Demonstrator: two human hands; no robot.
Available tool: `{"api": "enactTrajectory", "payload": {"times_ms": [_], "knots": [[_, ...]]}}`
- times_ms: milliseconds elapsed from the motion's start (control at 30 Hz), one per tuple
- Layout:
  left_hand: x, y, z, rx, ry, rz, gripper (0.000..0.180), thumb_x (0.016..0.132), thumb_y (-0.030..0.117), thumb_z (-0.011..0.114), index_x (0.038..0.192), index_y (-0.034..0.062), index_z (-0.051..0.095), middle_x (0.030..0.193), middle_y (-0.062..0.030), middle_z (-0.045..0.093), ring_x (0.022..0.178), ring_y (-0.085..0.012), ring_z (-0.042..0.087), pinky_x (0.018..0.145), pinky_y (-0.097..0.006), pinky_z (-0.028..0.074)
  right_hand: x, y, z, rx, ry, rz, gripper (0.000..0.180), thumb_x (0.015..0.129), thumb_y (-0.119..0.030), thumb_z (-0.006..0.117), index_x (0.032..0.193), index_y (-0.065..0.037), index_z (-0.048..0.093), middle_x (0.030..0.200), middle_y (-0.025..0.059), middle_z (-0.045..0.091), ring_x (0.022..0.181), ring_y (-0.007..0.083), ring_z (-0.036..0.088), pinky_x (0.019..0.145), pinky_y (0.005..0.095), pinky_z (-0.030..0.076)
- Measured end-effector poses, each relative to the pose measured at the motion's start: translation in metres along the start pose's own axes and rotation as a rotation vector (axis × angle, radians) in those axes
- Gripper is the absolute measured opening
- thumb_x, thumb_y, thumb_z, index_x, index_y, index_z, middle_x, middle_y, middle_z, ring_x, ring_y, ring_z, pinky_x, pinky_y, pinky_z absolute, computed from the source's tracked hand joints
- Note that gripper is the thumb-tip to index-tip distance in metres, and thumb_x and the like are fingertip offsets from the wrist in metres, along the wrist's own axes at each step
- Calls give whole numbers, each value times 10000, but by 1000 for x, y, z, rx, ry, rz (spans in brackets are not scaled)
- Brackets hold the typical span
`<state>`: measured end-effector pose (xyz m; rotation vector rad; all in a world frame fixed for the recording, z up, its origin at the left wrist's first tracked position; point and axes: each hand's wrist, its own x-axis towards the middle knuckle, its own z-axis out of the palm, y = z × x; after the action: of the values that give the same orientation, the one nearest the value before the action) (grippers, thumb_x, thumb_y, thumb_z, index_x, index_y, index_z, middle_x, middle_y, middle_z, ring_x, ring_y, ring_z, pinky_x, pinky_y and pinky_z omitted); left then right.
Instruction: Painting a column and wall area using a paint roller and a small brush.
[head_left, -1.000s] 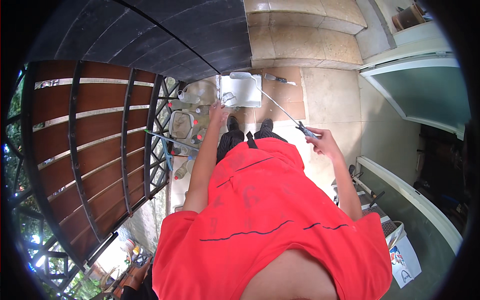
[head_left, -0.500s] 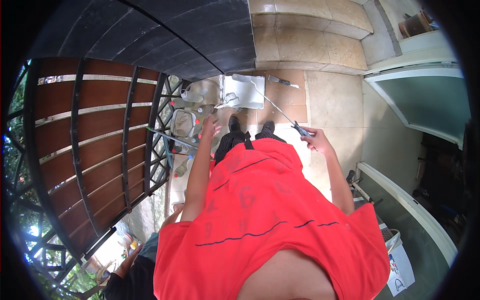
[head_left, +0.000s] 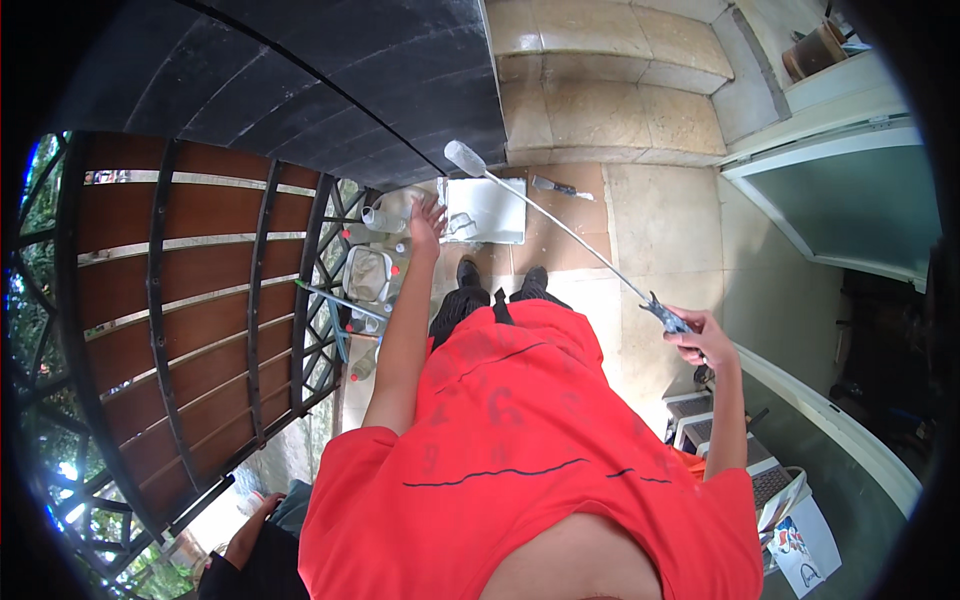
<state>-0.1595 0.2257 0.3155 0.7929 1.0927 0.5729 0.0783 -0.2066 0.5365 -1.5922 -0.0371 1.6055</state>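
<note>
- One of two is grasping: the right hand (head_left: 703, 340) is holding the roller (head_left: 465, 158) by its handle, fingers curling round it.
- From my remote seat, I'm seeing the left hand (head_left: 427, 220) stretching forward, released, fingers spreading wide.
- The roller is slanting away from the right hand, its white end overlapping the lower corner of the dark panel (head_left: 370, 70) in my view; whether they are touching, I can't tell.
- Near the left hand, the white tray (head_left: 500, 210) is lying on cardboard (head_left: 565, 218).
- Right of the tray, a flat tool (head_left: 555, 186) is resting on that cardboard.
- Left of the shoes (head_left: 535, 276), I'm finding bottles (head_left: 363, 363) crowding round a tub (head_left: 368, 275), a pole (head_left: 340, 301) lying aslant beside it.
- Farther out, I'm viewing steps (head_left: 600, 110) rising ahead, a glass door (head_left: 850, 185) standing right, a slatted gate (head_left: 120, 290) running left, and another person (head_left: 262, 550) showing at lower left.
</note>
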Motion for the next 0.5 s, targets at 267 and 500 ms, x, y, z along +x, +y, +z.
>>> {"api": "enactTrajectory", "payload": {"times_ms": [267, 500], "knots": [[32, 92, 102, -939, -412, -76, 713, 861, 585, 217, 1285, 26, 340, 1306, -133, 396, 1216, -410, 325, 1024, -481, 246, -38, -20, 1, 156, -134, -140, 595, 650, 18, 650, 1218, -35, 483, 718, 84, 563, 388, 47, 377, 325, 187, 253], [-22, 228, 168, -765, -739, 390, 627, 895, 510, 227, 1283, 28, 334, 1322, -143, 369, 1187, -396, 359, 1015, -457, 291, -65, -40, 35, 109, -134, -344, 582, 659, -11, 677, 1204, 19, 476, 711, 84, 570, 413, 56, 429, 346, 184, 299]]}}
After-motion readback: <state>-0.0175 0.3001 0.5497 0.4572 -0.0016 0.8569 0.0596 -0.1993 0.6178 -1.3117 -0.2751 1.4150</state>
